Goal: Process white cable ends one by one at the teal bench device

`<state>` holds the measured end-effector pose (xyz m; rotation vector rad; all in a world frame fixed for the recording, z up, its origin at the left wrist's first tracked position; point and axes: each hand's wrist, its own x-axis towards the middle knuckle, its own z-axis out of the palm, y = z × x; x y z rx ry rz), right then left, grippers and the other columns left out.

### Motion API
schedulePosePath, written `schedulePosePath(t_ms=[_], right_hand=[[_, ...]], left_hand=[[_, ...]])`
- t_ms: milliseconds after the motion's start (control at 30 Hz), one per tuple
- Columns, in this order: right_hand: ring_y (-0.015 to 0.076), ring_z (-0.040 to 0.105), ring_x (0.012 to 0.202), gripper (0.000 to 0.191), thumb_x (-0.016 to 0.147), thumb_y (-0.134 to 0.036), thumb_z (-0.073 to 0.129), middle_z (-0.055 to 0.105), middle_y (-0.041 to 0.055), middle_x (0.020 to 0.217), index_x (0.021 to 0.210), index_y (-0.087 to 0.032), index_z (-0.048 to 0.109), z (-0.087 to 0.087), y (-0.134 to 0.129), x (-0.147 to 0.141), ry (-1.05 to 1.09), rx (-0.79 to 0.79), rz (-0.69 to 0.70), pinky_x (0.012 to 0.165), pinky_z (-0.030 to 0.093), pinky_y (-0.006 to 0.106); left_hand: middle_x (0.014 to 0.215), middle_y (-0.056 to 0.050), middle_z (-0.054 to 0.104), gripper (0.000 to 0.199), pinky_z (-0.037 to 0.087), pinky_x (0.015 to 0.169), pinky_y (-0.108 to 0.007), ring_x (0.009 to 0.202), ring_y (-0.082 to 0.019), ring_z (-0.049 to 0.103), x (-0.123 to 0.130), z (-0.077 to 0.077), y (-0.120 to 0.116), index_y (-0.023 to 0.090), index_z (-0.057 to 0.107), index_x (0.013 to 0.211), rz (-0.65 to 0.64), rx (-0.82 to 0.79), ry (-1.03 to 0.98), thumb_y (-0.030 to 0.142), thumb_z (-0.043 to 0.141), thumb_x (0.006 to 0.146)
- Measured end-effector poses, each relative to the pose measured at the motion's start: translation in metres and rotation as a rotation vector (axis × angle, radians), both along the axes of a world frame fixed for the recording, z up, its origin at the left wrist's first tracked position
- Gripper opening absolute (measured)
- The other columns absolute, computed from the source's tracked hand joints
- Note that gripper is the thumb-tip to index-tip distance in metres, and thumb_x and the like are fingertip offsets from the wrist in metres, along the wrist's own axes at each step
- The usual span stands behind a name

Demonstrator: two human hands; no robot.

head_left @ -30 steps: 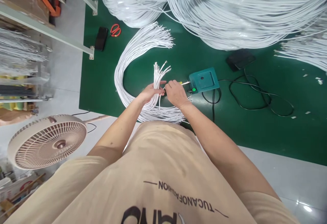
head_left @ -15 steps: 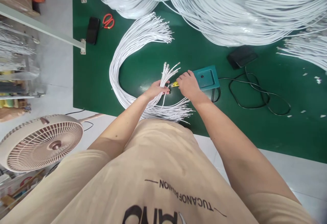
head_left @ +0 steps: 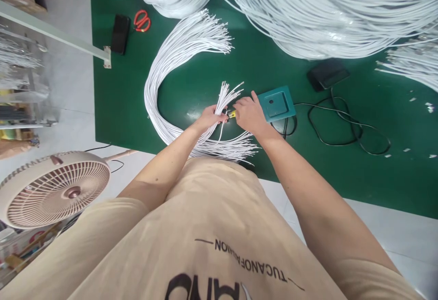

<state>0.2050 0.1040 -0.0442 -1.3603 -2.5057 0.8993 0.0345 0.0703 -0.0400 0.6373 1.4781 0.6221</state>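
Observation:
My left hand (head_left: 212,118) is closed round a small bunch of white cables (head_left: 224,95), their ends fanning out above the fingers. Held in my right hand (head_left: 251,114) are pliers with yellow handles (head_left: 232,114); the tips lie close to a cable by my left fingers, and most of the tool is hidden by my hand. Whether the jaws touch the cable I cannot tell. Behind and below the hands, a larger bundle of white cables (head_left: 153,85) curves in a C across the green table (head_left: 191,95).
Just right of my right hand sits a teal tray-like device (head_left: 284,104). Beyond it are a black box (head_left: 328,75) and a black cord (head_left: 359,129). Big white cable coils (head_left: 325,12) fill the back. Red-handled scissors (head_left: 142,21) and a black phone-like object (head_left: 120,34) lie left; a fan (head_left: 58,190) stands beside the table.
My right hand has shifted slightly left with the pliers, nearer my left hand, and less of the yellow handle shows. My left hand keeps its hold on the cables. The view has shifted a little.

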Motion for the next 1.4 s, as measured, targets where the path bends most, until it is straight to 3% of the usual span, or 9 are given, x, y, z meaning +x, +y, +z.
schedulePosePath(t_ms=[167,333,467,667,800,933,1033,1233,1400], right_hand=[[0.0284,0.05,0.115,0.026,0.088,-0.032,0.05,0.068,0.0093,0.112,0.085,-0.018,0.072,-0.003,0.003,-0.024,0.072,-0.135,-0.156,0.113,0.017,0.056],[0.0258,0.061,0.1,0.023,0.087,-0.023,0.051,0.071,0.0112,0.103,0.085,-0.015,0.073,-0.002,0.014,-0.03,0.021,-0.322,-0.073,0.096,0.038,0.041],[0.0267,0.061,0.1,0.028,0.089,-0.022,0.048,0.07,0.0142,0.106,0.095,-0.013,0.074,0.002,0.017,-0.023,-0.062,-0.208,0.077,0.089,0.039,0.036],[0.0282,0.057,0.101,0.035,0.094,-0.023,0.037,0.067,0.017,0.104,0.098,-0.01,0.07,0.011,0.016,-0.009,-0.142,-0.006,0.234,0.089,0.038,0.04],[0.0282,0.053,0.105,0.028,0.091,-0.023,0.043,0.066,0.0153,0.104,0.102,-0.012,0.067,0.008,0.015,0.005,-0.156,0.105,0.194,0.104,0.027,0.046],[0.0258,0.053,0.103,0.026,0.088,-0.019,0.046,0.07,0.009,0.095,0.104,-0.018,0.067,-0.001,0.013,0.012,-0.133,0.056,0.179,0.111,0.017,0.05],[0.0252,0.052,0.103,0.027,0.087,-0.017,0.045,0.07,0.0084,0.09,0.101,-0.019,0.069,-0.003,0.013,0.013,-0.117,0.04,0.167,0.112,0.017,0.049],[0.0264,0.05,0.106,0.025,0.084,-0.019,0.052,0.067,0.0102,0.099,0.098,-0.017,0.071,-0.004,0.013,0.015,-0.181,0.116,0.262,0.112,0.019,0.048],[0.0251,0.051,0.101,0.028,0.086,-0.016,0.047,0.067,0.0088,0.094,0.1,-0.019,0.071,-0.011,0.015,0.014,-0.19,0.14,0.194,0.111,0.023,0.048]], left_hand=[[0.066,0.001,0.065,0.041,0.043,0.063,-0.023,0.06,-0.01,0.06,-0.001,0.006,-0.003,0.01,0.063,0.097,0.0,0.077,-0.051,0.013,0.077,0.059],[0.067,0.002,0.064,0.042,0.045,0.066,-0.024,0.061,-0.01,0.061,-0.005,0.007,-0.007,0.012,0.064,0.097,0.015,0.1,-0.064,0.015,0.078,0.058],[0.066,0.001,0.065,0.046,0.042,0.061,-0.023,0.061,-0.011,0.061,-0.005,0.013,-0.007,0.012,0.064,0.103,0.019,0.065,-0.063,0.013,0.078,0.058],[0.061,0.0,0.064,0.043,0.038,0.057,-0.023,0.057,-0.011,0.059,-0.005,0.018,-0.003,0.01,0.064,0.101,0.051,-0.003,-0.046,0.008,0.072,0.059],[0.058,0.001,0.062,0.044,0.04,0.059,-0.025,0.056,-0.011,0.058,-0.008,0.017,-0.002,0.009,0.063,0.102,0.074,-0.007,-0.031,0.007,0.071,0.059],[0.056,0.001,0.061,0.046,0.041,0.06,-0.025,0.055,-0.012,0.058,-0.007,0.014,-0.003,0.009,0.063,0.104,0.067,-0.015,-0.019,0.008,0.072,0.058],[0.057,0.0,0.062,0.045,0.041,0.06,-0.025,0.056,-0.012,0.06,-0.006,0.012,-0.002,0.008,0.062,0.104,0.056,-0.021,-0.012,0.008,0.071,0.06],[0.057,0.0,0.062,0.046,0.04,0.059,-0.025,0.057,-0.012,0.06,-0.005,0.009,-0.001,0.007,0.062,0.105,0.062,-0.029,-0.012,0.007,0.071,0.06],[0.058,-0.001,0.063,0.046,0.039,0.058,-0.024,0.056,-0.012,0.059,-0.004,0.008,0.0,0.007,0.062,0.104,0.06,-0.035,-0.01,0.007,0.071,0.059]])
